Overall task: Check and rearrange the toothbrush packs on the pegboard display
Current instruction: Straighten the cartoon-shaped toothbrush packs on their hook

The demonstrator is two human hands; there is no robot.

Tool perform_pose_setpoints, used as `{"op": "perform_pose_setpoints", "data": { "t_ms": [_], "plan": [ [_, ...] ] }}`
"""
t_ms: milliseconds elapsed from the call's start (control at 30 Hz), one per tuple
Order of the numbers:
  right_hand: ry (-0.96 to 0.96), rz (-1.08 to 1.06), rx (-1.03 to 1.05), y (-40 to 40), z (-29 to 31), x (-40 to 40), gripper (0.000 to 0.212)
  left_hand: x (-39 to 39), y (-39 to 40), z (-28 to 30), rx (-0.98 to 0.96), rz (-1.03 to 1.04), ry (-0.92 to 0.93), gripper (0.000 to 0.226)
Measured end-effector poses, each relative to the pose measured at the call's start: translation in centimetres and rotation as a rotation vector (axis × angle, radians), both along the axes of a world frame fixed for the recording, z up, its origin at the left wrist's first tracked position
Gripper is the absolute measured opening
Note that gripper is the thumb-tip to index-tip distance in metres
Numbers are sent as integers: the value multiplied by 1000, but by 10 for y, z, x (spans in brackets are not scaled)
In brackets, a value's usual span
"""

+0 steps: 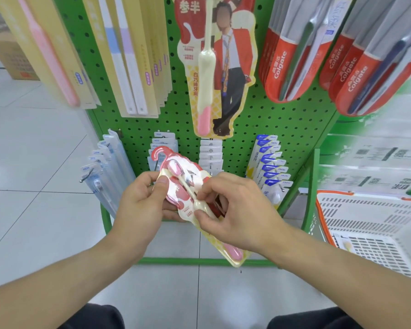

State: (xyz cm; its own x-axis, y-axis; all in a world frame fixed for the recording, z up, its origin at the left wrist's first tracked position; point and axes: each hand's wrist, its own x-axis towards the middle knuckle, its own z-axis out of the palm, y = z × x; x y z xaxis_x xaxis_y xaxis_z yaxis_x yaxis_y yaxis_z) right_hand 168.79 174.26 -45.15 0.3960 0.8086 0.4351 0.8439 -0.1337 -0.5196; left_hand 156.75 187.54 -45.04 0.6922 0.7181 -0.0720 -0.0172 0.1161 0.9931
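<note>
At centre frame, before the green pegboard (271, 119), both hands hold a toothbrush pack (188, 186): left hand (140, 203) grips its upper edge, right hand (237, 210) pinches its middle.

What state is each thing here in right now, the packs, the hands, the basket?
Left hand: grips the held packs.
Right hand: pinches the held packs.
Held toothbrush packs: off their peg, tilted, fanned between both hands.
Same-design pack: hanging on the green pegboard.
Colgate packs: hanging in rows.
Yellow packs: hanging.
Lower blue packs: hanging.
White basket: beside the rack; contents unclear.
</note>
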Motion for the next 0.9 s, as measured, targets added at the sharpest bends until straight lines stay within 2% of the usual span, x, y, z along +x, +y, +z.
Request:
{"op": "perform_pose_setpoints", "data": {
  "t_ms": [167, 433, 567, 700, 800, 900],
  "plan": [
    [41, -48, -42, -3, 2, 4, 14, 3, 7, 4, -17, 64, -14, 18],
    [182, 10, -144, -12, 11, 11, 10, 5, 14, 6, 15, 114, -14, 19],
    [190, -57, -65, -16, 6, 11, 23, 8, 30, 11, 14, 168, -31, 18],
    [230, -104, -117, -15, 7, 12, 64, 7, 37, 14, 45, 165, -36, 18],
    [404, -91, -222, -15, 7, 14, 84, 5, 33, 14, 59, 148, -36, 21],
    [645, -69, -266, -16, 6, 16, 77, 4, 34, 14, 57, 146, -53, 21]
  ]
}}
